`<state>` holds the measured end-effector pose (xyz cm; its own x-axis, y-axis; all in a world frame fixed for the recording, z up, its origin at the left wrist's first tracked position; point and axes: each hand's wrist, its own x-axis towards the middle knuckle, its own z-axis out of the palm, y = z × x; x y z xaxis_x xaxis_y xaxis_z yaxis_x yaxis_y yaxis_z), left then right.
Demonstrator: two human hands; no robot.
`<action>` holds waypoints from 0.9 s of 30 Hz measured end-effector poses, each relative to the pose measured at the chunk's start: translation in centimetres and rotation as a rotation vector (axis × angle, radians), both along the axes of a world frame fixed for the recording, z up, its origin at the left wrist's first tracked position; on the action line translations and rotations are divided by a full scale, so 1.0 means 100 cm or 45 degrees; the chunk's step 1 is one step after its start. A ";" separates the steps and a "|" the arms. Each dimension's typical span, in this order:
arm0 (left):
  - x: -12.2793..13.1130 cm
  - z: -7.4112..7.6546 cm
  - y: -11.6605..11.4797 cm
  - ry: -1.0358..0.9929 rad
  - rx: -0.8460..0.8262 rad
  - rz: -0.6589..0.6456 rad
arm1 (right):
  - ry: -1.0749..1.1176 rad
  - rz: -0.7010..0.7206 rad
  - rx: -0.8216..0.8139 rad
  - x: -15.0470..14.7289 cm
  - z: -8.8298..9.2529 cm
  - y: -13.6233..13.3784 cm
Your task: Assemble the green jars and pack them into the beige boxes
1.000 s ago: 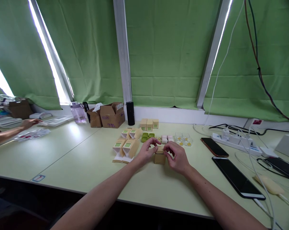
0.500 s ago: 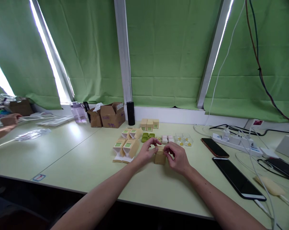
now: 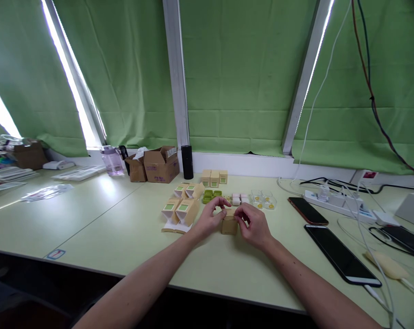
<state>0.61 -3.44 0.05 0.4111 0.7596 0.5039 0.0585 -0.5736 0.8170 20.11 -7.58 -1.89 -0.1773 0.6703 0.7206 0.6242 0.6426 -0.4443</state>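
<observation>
A small tan cardboard box (image 3: pixel 229 225) stands on the pale green table (image 3: pixel 124 214) in front of me. My left hand (image 3: pixel 209 218) curls against its left side, fingertips pinching at its top flap. My right hand (image 3: pixel 254 225) grips its right side, fingers bent over the top edge. Just left of my hands lie open tan boxes with green labels (image 3: pixel 180 210). Behind them sit small green trays (image 3: pixel 210 196), white pieces (image 3: pixel 239 198) and clear cups with yellow dots (image 3: pixel 263 199).
Three shut tan boxes (image 3: pixel 214 177) stand in a row behind, beside a black cylinder (image 3: pixel 187 161) and brown cartons (image 3: pixel 161 164). Two phones (image 3: pixel 340 253) (image 3: pixel 307 210), a power strip (image 3: pixel 337 202) and cables lie to the right. Papers (image 3: pixel 45 192) lie at the far left.
Both my hands stay on the small box, fingers shifting slightly at its top. The other person's arm and hand at the far left have pulled back out of view.
</observation>
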 end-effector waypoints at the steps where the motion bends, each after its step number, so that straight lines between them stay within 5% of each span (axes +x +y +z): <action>1: 0.000 0.000 0.000 0.000 0.004 -0.004 | 0.001 -0.001 0.005 0.000 0.000 0.000; 27: -0.007 -0.002 0.000 0.095 0.094 -0.076 | -0.020 0.052 0.087 0.002 -0.001 0.000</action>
